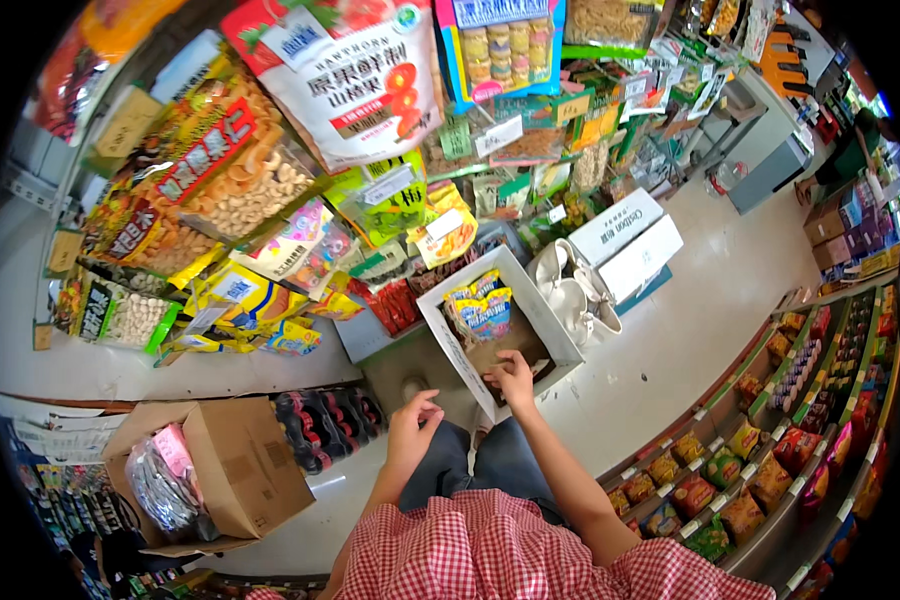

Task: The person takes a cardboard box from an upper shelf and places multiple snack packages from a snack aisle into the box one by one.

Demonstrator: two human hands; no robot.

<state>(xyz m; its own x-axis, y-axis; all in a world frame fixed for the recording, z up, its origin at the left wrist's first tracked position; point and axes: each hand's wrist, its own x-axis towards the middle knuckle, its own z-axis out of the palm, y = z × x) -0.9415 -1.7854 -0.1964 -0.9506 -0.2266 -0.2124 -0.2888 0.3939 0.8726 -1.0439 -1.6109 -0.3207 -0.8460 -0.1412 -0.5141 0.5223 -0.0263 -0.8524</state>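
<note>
My right hand [514, 381] reaches over the near side of an open white cardboard box [565, 346]. Its fingers are bent and apart, and I see nothing held in them. Inside, yellow and blue snack packets [484, 311] stand against the far-left side; brown cardboard shows at the bottom. To the left of the box, my left hand [416, 424] hovers above my left thigh with its fingers slightly curled and apart, holding nothing. A cream-white bag [570, 289] with straps rests against the right side of the box.
Hanging snack bags [244, 172] fill the rack ahead. A brown carton [240, 465] with silvery packages and shrink-wrapped dark bottles [326, 427] stand at left. Another white carton [619, 232] sits beyond the bag. Chip shelves [720, 480] curve along the right. A person [844, 161] is at far right.
</note>
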